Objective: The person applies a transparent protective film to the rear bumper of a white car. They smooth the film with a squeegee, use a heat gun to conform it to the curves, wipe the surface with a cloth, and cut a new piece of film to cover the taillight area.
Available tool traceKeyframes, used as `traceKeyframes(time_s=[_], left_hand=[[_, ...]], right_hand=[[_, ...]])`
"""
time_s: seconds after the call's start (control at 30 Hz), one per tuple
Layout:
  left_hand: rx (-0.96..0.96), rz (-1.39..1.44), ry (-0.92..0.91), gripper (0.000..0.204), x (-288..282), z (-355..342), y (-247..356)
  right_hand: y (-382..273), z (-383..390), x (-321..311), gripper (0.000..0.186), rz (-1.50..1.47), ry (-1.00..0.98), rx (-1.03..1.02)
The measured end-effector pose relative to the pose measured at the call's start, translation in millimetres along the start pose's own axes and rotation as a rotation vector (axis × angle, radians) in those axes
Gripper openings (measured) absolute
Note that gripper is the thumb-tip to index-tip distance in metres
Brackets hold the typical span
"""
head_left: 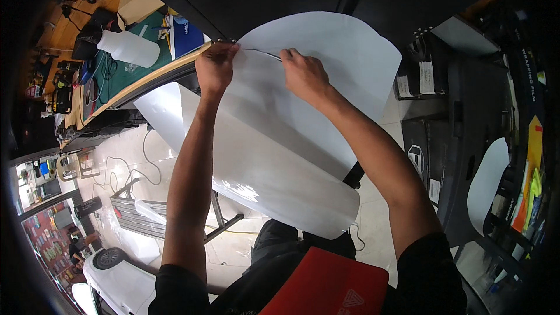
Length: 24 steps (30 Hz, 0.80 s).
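Note:
A large white film sheet point(274, 146) with a glossy face hangs in a broad curve in front of me, its lower end rolled over near my legs. Behind it spreads a rounded white sheet point(344, 46) with a duller face. My left hand point(214, 70) is closed, pinching the film's upper left edge between thumb and fingers. To the right, my right hand point(304, 74) is closed at the same upper edge. A thin dark line runs from its fingertips toward the left hand; whether this is a slim tool or the film's edge I cannot tell.
At the left, a workbench with a green mat point(131, 64) carries a white bottle point(128, 48), cables and tools. A slatted metal stand point(139, 216) and loose cables lie on the tiled floor. A white car point(125, 280) stands at the lower left, black boxes point(426, 160) at the right.

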<state>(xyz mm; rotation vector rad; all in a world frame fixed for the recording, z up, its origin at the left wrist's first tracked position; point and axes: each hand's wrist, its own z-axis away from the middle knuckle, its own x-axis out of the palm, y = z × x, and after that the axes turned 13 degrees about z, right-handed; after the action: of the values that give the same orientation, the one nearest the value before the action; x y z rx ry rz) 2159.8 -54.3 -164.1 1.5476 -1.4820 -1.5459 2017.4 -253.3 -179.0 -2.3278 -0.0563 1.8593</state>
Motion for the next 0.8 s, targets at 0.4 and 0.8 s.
traceKeyframes(time_s=[0.4,0.8], left_hand=[[0.060,0.128,0.033,0.012,-6.6,4.4,-11.8],[0.078,0.134,0.036,0.014,-10.5,2.4,-11.7]], right_hand=[[48.2,47.9,0.4,0.017,0.026,-0.179,0.086],[104.7,135.5,-25.8,0.021,0.169,-0.397,0.219]])
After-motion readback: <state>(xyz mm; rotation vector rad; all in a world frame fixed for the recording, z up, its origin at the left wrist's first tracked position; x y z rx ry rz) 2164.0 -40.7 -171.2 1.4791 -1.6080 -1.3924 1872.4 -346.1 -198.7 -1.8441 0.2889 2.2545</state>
